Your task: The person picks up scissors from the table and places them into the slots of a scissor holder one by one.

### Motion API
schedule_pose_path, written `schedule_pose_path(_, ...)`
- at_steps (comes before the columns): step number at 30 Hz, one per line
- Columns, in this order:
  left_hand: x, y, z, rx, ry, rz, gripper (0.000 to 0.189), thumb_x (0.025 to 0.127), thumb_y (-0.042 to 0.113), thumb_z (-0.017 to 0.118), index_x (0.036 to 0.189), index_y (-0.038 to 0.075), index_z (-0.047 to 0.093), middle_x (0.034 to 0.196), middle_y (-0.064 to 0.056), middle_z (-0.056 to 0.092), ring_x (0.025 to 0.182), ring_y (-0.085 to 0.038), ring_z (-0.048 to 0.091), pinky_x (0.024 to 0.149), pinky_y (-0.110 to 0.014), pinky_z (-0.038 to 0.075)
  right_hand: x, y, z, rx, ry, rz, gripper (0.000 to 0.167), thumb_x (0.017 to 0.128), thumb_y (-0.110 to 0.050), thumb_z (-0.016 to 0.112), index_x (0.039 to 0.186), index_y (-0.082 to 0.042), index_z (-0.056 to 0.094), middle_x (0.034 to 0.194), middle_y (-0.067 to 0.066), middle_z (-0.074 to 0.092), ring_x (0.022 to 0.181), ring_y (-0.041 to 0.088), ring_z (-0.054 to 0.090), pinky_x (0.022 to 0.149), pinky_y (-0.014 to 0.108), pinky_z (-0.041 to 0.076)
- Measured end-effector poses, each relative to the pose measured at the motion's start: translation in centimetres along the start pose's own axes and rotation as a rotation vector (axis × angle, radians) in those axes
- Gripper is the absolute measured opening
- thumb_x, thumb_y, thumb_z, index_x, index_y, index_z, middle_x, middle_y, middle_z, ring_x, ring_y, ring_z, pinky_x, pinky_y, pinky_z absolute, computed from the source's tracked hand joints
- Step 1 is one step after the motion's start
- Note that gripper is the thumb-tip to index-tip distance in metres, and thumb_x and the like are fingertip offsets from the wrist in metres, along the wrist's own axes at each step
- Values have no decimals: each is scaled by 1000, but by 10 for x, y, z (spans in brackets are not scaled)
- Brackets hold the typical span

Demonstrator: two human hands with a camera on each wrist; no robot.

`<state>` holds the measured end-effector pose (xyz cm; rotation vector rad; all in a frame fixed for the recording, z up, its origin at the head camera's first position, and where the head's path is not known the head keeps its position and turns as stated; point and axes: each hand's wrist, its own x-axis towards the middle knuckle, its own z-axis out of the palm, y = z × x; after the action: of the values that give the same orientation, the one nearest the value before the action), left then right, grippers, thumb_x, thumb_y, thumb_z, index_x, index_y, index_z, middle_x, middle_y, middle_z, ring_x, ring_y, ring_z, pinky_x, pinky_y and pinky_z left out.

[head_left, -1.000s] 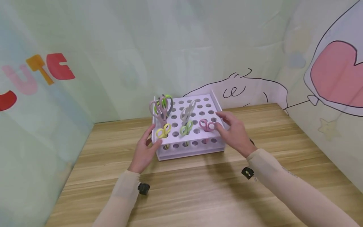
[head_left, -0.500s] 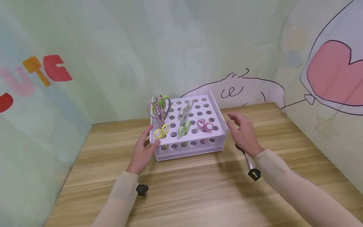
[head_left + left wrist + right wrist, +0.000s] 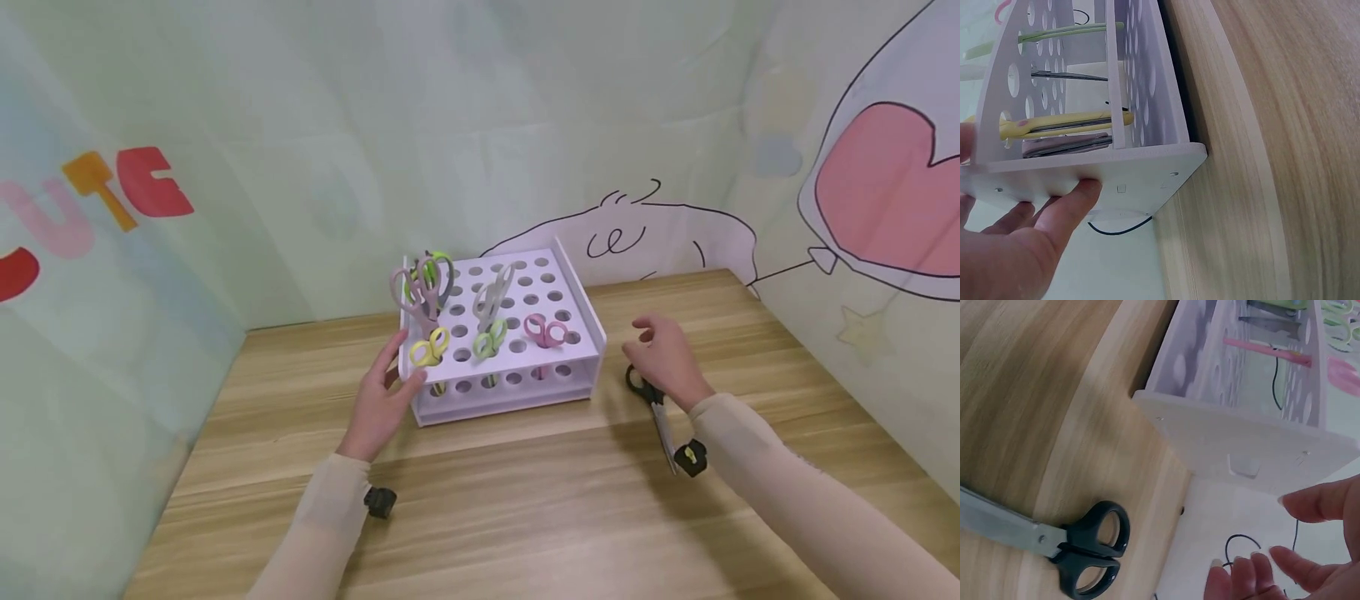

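A white rack (image 3: pixel 517 363) with rows of round holes stands on the table, with several scissors upright in it. At its front are yellow scissors (image 3: pixel 430 347), light green scissors (image 3: pixel 490 340) and pink scissors (image 3: pixel 545 331). My left hand (image 3: pixel 377 412) holds the rack's left front corner, digits against its side panel and edge. Black-handled scissors (image 3: pixel 657 407) lie flat on the table, right of the rack. Just above their handles is my right hand (image 3: pixel 667 362), holding nothing, fingers loosely bent and apart from the scissors; the right wrist view shows the gap.
Mauve scissors (image 3: pixel 422 292) rise tall at the rack's back left, partly covering green-and-grey scissors (image 3: pixel 449 283). Pale grey scissors (image 3: pixel 491 298) lean near its middle. A printed cloth wall (image 3: pixel 337 183) encloses the wooden table (image 3: pixel 510 517) behind and at both sides.
My right hand has moved away from the pink scissors, right and down toward the black-handled scissors, which have come into view beneath it. My left hand stays at the rack.
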<state>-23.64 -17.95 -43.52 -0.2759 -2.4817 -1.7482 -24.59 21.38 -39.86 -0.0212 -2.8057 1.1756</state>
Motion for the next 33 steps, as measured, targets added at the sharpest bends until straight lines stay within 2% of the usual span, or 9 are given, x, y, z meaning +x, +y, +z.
schedule_pose_path(8, 1, 1, 0, -2, 6, 15, 67, 99, 19, 62, 156, 27, 29, 162, -4, 21, 137, -39, 39, 105, -43, 44, 5, 20, 1, -105, -93, 105, 61, 92, -18, 60, 136, 19, 40, 118, 38, 56, 100, 40, 59, 87, 51, 53)
schedule_pose_path(12, 2, 2, 0, 4, 9, 21, 66, 99, 19, 62, 156, 27, 30, 162, -4, 22, 137, -39, 39, 106, -44, 43, 5, 28, 0, -200, -157, 161, 69, 93, -23, 62, 136, 23, 36, 127, 42, 50, 107, 44, 58, 94, 54, 50)
schedule_pose_path(15, 3, 1, 1, -1, 7, 24, 66, 99, 18, 62, 156, 26, 30, 162, -5, 22, 137, -40, 39, 107, -44, 41, 3, 34, -1, -240, -203, 219, 73, 92, -29, 65, 133, 24, 37, 124, 42, 51, 101, 43, 59, 85, 50, 54)
schedule_pose_path(17, 2, 0, 1, -13, 7, 22, 66, 99, 17, 62, 156, 24, 30, 162, -5, 22, 137, -40, 38, 108, -45, 40, 1, 38, 0, -249, -219, 242, 71, 91, -31, 68, 128, 24, 42, 109, 35, 57, 87, 37, 61, 71, 43, 56)
schedule_pose_path(20, 1, 0, 2, -25, 8, 19, 66, 99, 16, 62, 156, 22, 31, 162, -5, 22, 139, -39, 36, 109, -46, 39, -1, 45, 0, -246, -239, 270, 51, 90, -32, 72, 98, 15, 55, 77, 16, 57, 61, 23, 57, 50, 30, 50)
schedule_pose_path(22, 0, 0, 2, -34, 9, 19, 66, 99, 16, 62, 156, 22, 31, 162, -4, 23, 139, -38, 36, 110, -46, 39, -1, 48, 1, -249, -248, 274, 42, 89, -32, 73, 77, 3, 54, 65, 6, 52, 52, 18, 53, 45, 27, 47)
schedule_pose_path(24, 0, -1, 2, -34, 9, 16, 66, 99, 16, 62, 156, 23, 31, 162, -3, 23, 139, -38, 36, 110, -46, 39, -2, 51, 1, -247, -262, 285, 43, 88, -33, 74, 65, -9, 47, 60, 1, 49, 48, 16, 52, 44, 26, 47)
schedule_pose_path(29, -1, 0, 2, -26, 7, 1, 66, 99, 16, 62, 156, 26, 30, 162, -2, 23, 139, -37, 36, 109, -46, 39, -1, 55, 2, -241, -295, 318, 47, 87, -35, 75, 63, -14, 41, 62, -1, 43, 52, 16, 54, 48, 28, 51)
schedule_pose_path(33, 1, 2, 2, -25, 4, 10, 65, 99, 16, 61, 156, 24, 30, 162, -3, 22, 139, -37, 36, 110, -44, 38, 1, 56, 3, -219, -302, 340, 40, 87, -28, 76, 68, -9, 46, 64, 1, 45, 52, 15, 52, 49, 28, 53)
